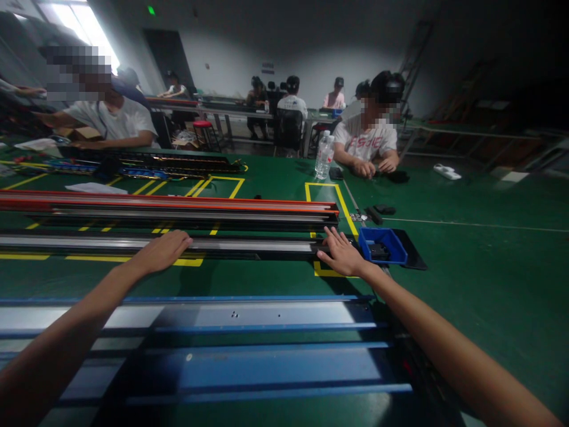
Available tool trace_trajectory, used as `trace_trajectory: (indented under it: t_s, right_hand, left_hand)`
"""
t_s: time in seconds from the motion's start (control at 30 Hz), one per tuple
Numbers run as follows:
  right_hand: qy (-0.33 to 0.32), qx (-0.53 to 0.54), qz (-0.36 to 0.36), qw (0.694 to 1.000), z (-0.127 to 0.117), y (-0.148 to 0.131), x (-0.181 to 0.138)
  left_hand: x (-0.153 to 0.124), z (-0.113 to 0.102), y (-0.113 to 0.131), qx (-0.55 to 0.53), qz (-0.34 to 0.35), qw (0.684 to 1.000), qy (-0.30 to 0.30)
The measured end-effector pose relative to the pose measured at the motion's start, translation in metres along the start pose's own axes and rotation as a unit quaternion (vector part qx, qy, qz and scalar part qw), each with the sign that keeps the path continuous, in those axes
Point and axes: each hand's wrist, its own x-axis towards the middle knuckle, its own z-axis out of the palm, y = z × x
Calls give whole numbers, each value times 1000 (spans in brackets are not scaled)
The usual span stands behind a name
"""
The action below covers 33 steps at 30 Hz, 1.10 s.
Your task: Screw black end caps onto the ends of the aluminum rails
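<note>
A long black profile with a silver channel (pixel 258 244) lies across the green table in front of me. My left hand (pixel 165 249) reaches over it from the near side, fingers together and bent down on it; the thumb is hidden. At the profile's right end, my right hand (pixel 340 254) rests with its fingers spread and the thumb apart. Just right of that hand sits a blue bin (pixel 395 255) with dark parts inside. Behind the profile lies a similar one with an orange-red edge (pixel 249 204).
Nearest me lie wide blue and silver panels (pixel 284 365). Yellow tape (pixel 313 188) marks the green table (pixel 480 273). Water bottles (pixel 323 157) stand at the far edge near a seated person (pixel 367 139). Another person (pixel 115 118) works at far left beside wired strips (pixel 178 161).
</note>
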Motion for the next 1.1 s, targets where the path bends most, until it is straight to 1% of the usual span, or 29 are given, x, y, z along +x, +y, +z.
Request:
trace_trajectory:
  t_s: [0.33,0.77,1.1]
  right_hand:
    - [3,-13,5,1000,-1,1,8]
    - [13,-19,14,1000,-2,3,20]
    - [18,-14,16,1000,-4,5,30]
  left_hand:
    - [9,3,-1,12,-1,1000,-1]
    - [19,1,-4,26,-10,999,-21]
    - [27,-7,1,35,-2,999,-18]
